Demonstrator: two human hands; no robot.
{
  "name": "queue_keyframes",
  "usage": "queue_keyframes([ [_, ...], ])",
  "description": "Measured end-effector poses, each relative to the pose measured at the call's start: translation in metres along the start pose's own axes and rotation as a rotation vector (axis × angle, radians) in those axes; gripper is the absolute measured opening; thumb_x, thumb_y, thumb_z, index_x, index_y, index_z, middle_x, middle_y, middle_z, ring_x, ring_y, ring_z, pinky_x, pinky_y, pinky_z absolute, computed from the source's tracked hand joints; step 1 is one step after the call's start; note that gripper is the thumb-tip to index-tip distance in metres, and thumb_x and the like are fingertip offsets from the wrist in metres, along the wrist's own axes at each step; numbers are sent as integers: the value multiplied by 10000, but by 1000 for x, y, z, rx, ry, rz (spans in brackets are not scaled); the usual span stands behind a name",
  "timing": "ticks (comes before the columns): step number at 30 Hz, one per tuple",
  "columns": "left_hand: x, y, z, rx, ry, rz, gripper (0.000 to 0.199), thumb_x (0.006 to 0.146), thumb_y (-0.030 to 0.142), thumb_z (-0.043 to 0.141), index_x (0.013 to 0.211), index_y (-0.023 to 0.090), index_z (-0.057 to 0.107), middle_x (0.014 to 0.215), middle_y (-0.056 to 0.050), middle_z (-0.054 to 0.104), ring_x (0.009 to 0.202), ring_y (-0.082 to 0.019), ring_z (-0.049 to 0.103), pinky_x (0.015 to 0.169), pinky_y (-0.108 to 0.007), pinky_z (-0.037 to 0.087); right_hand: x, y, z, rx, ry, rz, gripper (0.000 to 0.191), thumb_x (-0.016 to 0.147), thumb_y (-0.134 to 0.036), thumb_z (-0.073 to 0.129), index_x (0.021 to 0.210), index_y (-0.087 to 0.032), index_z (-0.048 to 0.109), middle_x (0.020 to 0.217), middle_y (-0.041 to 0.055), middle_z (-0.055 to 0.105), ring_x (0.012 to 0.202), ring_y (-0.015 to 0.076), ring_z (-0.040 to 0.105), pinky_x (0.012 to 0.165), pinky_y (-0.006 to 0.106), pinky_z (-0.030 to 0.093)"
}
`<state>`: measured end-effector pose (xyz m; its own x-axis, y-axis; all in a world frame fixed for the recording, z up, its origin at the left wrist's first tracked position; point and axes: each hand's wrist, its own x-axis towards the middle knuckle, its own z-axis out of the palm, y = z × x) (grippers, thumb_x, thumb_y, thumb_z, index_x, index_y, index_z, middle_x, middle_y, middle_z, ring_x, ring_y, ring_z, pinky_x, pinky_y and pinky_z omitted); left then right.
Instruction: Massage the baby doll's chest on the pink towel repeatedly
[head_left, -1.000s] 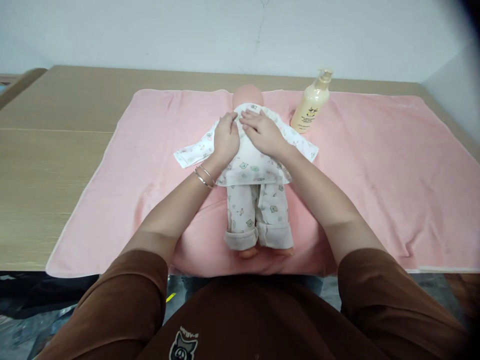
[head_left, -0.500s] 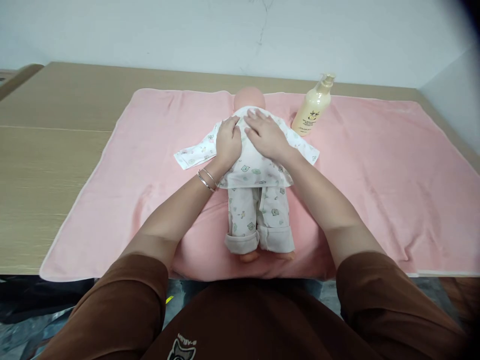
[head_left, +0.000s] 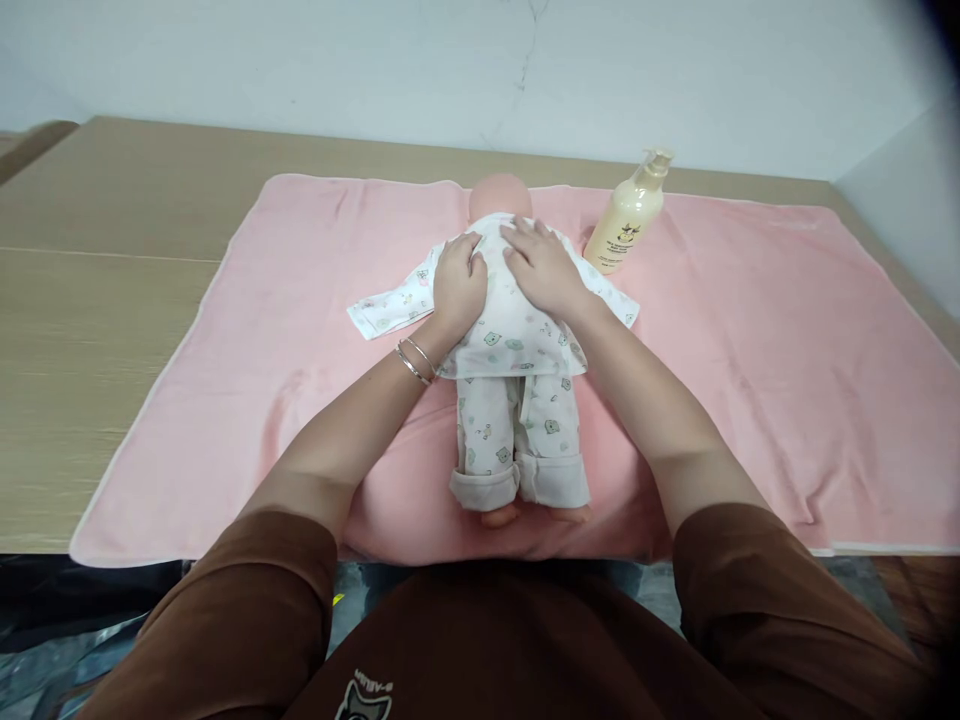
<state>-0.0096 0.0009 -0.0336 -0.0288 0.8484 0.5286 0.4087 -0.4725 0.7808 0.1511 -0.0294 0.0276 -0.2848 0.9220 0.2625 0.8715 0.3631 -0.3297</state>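
A baby doll (head_left: 500, 197) lies with its head away from me and its feet toward me; no face shows. It wears a white patterned top (head_left: 510, 335) with the sleeves spread out, and matching trousers (head_left: 486, 425) with rolled cuffs. Flat on the left side of the doll's upper back rests my left hand (head_left: 460, 285), fingers stretched forward. My right hand (head_left: 547, 268) lies on the right side of the back, its fingers slightly apart. Both palms touch the cloth, and neither hand grasps anything.
Under the doll a pink blanket (head_left: 750, 350) covers much of the wooden table (head_left: 112, 350). A cream pump bottle (head_left: 624, 220) stands on the blanket, right of the doll's head. Behind the table rises a pale, cracked wall (head_left: 375, 70).
My right hand has slid a little to the right across the doll's back, widening the space between my hands. My left hand stays nearly in place.
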Motion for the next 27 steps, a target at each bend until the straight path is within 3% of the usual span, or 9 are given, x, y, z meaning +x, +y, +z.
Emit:
queue_keyframes([
  [3,0,1,0,33,-5,0,338,920,140,525,1190,219,713,1334,-91,750,1313,-267,645,1248,-443,454,-6,-7,6,-75,78,118,599,1078,-324,327,1568,1,441,1648,262,435,1585,387,359,1313,634,254],
  [5,0,2,-1,81,-23,-1,338,941,159,499,1211,205,696,1343,-106,742,1321,-268,644,1240,-442,458,-16,-24,12,-130,73,44,585,1059,-253,338,1552,46,439,1645,275,431,1594,380,345,1333,596,229],
  [9,-1,10,-5,187,-81,-4,359,1018,236,406,1273,207,657,1393,-114,714,1368,-263,623,1251,-433,435,-18,-35,11,-111,-31,-132,574,1000,-159,391,1554,-38,481,1693,185,399,1620,323,306,1360,543,200],
  [12,-6,26,-5,309,-110,3,400,1024,245,380,1316,171,643,1453,-155,670,1423,-297,579,1284,-461,384,1,-7,5,-4,-23,-21,565,1040,-242,358,1579,-115,468,1708,135,391,1621,311,305,1348,581,221],
  [15,-11,42,-3,416,-126,3,417,1021,253,385,1330,139,641,1464,-189,651,1450,-333,548,1303,-493,341,13,15,4,33,18,150,595,1067,-341,338,1584,-66,440,1696,184,394,1608,338,325,1338,577,244],
  [17,-9,48,-5,438,-148,-18,422,1026,268,389,1341,140,640,1466,-185,650,1458,-327,542,1310,-480,333,9,10,5,-17,35,187,600,1066,-321,324,1561,-1,439,1661,242,424,1585,370,360,1322,587,263],
  [20,4,46,-13,439,-236,-93,456,1012,285,426,1381,108,628,1488,-189,638,1466,-316,540,1307,-448,352,-11,-21,5,-128,48,142,562,1051,-239,309,1486,73,477,1562,307,511,1512,419,446,1274,609,323],
  [23,15,43,-22,427,-340,-136,491,1006,300,421,1419,116,613,1532,-164,618,1469,-305,545,1292,-443,382,-25,-45,1,-194,25,103,507,1019,-184,364,1422,77,528,1489,321,570,1435,435,521,1223,590,391],
  [27,3,59,-19,562,-356,-135,520,1035,287,353,1440,58,583,1577,-219,559,1526,-324,483,1315,-463,338,-12,-20,-7,-90,-19,102,494,1081,-292,287,1282,-22,649,1327,260,692,1265,384,654,1126,538,489],
])
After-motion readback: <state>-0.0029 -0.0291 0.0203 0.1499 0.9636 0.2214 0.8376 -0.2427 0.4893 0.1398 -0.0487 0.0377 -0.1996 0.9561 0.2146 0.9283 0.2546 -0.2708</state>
